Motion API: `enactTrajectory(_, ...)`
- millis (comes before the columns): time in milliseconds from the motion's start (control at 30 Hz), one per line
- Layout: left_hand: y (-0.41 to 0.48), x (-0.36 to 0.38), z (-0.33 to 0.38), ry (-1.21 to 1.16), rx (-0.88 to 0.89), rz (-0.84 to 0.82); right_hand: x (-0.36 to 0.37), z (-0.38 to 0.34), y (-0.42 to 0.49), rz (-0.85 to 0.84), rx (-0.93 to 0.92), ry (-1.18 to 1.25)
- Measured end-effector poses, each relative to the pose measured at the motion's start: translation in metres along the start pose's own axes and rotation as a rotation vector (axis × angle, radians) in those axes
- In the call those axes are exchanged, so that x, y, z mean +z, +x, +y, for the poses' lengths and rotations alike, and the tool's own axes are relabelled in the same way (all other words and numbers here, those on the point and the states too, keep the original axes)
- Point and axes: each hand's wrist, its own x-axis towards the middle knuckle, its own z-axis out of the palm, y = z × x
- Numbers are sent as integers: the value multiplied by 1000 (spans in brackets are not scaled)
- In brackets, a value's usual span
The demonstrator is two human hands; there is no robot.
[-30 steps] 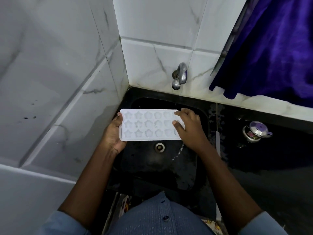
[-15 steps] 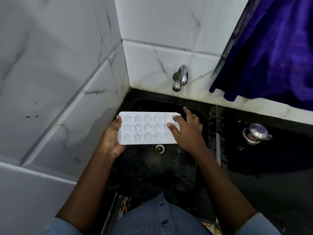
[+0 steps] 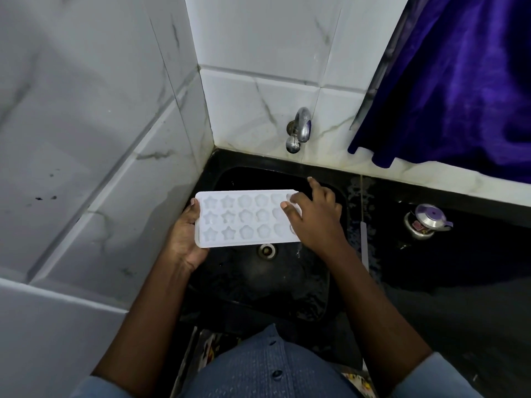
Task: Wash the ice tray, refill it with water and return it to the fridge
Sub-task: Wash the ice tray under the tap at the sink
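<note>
Closest to the camera, a blue buttoned shirt [image 3: 267, 366] fills the gap between both forearms, just short of the near rim of the black sink [image 3: 247, 285]. Over the basin, the white ice tray [image 3: 244, 219] is held roughly level, its near long edge just above the drain [image 3: 267, 250]. It shows 3 rows of star and flower cells (whether they hold water cannot be told).

The left hand [image 3: 184, 237] grips the tray's left short end, with the thumb on the top rim and the fingers tucked underneath. The right hand [image 3: 313, 219] lies over the right end with its fingers loose and spread, not closed round the tray; the thumb tip rests on the top face and the index finger is raised toward the back wall.

Room is tight on the left: the tray's held end is near the slanting marble-look tiled wall [image 3: 94, 145], which meets the back wall at the basin's far left corner. To the right, the basin edge gives way to a wet black counter [image 3: 459, 282], with a pale narrow strip [image 3: 364, 242] lying along the rim. Further right, well apart from the tray, stands 1 small steel lidded vessel [image 3: 425, 221].

Beyond the tray's far edge, dark basin stays open up to the back wall, where a chrome tap [image 3: 300, 129] juts out above the tray's right end. A purple curtain [image 3: 459, 81] hangs right of it, its hem reaching the ledge behind the counter.
</note>
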Motion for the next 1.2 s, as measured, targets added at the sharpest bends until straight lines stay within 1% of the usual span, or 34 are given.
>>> enactTrajectory(67, -1, 2, -1, 1, 1, 9, 0, -2, -1, -23, -2, 9)
enactTrajectory(200, -4, 5, -2, -10, -10, 0, 0, -5, -3, -11, 12, 69)
enactTrajectory(300, -3, 3, -1, -12, -10, 23, 0, 0, -3, -19, 21, 54)
enactTrajectory(400, -3, 2, -2, -12, -16, 3, 0, 4, -3, -1, 31, 3)
enactTrajectory(533, -2, 0, -4, -21, -24, -12, 1, 3, -5, -55, 39, -53)
enactTrajectory(633, -2, -1, -5, 1, -20, -27, 3, 2, -6, -89, 41, 8)
enactTrajectory(767, -1, -4, -7, -13, -7, -28, 5, 4, -8, -74, 45, 63)
enactTrajectory(900, -2, -4, -4, 5, -4, -36, 1, 8, -7, -41, 43, 30)
enactTrajectory(1000, -1, -4, -5, 6, 14, -30, 1, 8, -8, -55, 38, 10)
enactTrajectory(1067, -1, -5, -4, 14, 20, -25, 1, 5, -9, -73, 37, 45)
enactTrajectory(1200, -4, -4, -5, 12, 15, -27, -1, -2, -8, -104, 70, 194)
